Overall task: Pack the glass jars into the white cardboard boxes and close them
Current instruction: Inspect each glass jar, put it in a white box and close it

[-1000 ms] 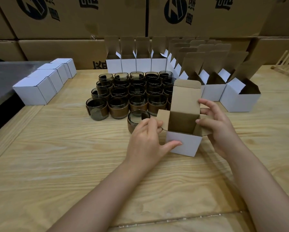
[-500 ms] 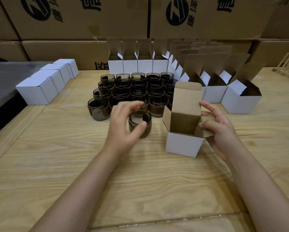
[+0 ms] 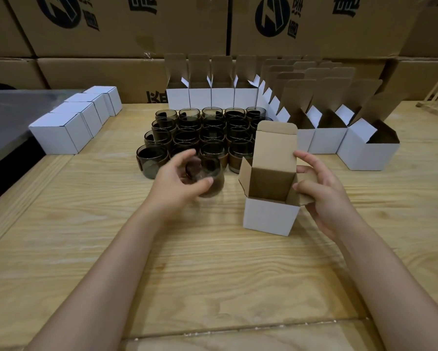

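My left hand point(image 3: 177, 181) has its grip curled round a dark glass jar point(image 3: 211, 178), just left of the open white box point(image 3: 269, 216) on the counter point(image 3: 212, 262). The jar is blurred, so I can't tell if it touches the wood. My right hand point(image 3: 324, 196) pinches the box's right side flap, one fingertip against the upright lid. The other jars point(image 3: 212, 133) stand packed behind, closed boxes point(image 3: 58, 134) far left, empty boxes point(image 3: 327, 140) far right.

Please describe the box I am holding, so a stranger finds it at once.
On the wooden table, look in front of the dark jars. One white box stands alone, lid up, held by the right hand; other open boxes stand in rows.
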Tool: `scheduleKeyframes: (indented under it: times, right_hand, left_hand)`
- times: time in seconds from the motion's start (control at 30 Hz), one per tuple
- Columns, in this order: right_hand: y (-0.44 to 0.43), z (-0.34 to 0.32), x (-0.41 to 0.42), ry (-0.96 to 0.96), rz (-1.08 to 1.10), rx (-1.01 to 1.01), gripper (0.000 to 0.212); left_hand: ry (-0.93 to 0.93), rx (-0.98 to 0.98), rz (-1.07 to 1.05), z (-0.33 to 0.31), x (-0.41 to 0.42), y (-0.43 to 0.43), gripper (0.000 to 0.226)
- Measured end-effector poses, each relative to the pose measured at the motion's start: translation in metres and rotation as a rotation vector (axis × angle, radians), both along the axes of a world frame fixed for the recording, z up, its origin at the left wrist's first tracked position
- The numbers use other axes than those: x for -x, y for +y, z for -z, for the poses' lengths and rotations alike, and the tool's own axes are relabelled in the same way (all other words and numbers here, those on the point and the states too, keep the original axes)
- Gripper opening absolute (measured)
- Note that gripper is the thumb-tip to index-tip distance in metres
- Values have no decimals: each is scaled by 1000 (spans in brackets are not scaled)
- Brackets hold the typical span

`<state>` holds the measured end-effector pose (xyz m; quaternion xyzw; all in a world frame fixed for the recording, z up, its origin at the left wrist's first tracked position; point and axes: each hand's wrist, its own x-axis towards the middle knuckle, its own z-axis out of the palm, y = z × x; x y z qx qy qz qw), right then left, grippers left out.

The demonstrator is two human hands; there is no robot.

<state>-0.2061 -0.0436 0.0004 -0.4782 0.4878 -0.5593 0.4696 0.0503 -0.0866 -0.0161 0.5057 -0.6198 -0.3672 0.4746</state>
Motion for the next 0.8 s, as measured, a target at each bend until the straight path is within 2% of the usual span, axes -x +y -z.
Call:
scheduleKeyframes:
  times: [0.1,0.23,0.3,0.47,0.8]
  right_hand:
    - [-1,0,-6,26,-21,4,59]
    - [-3,1,-17,43,-61,14,59]
    - [-4,2,-18,25,-77,22,59]
    - [-4,2,-18,33,-90,27,60]
    - [-4,1,-19,8,-94,36,57]
  left_hand:
    - [111,57,-34,-33,-6,2,58]
    - [111,134,198,-78,6,6,58]
    - [1,108,343,-92,22,7,56]
    - [-521,146,490,-99,48,-4,54]
    - [-850,134,561,-110,58,-1,61]
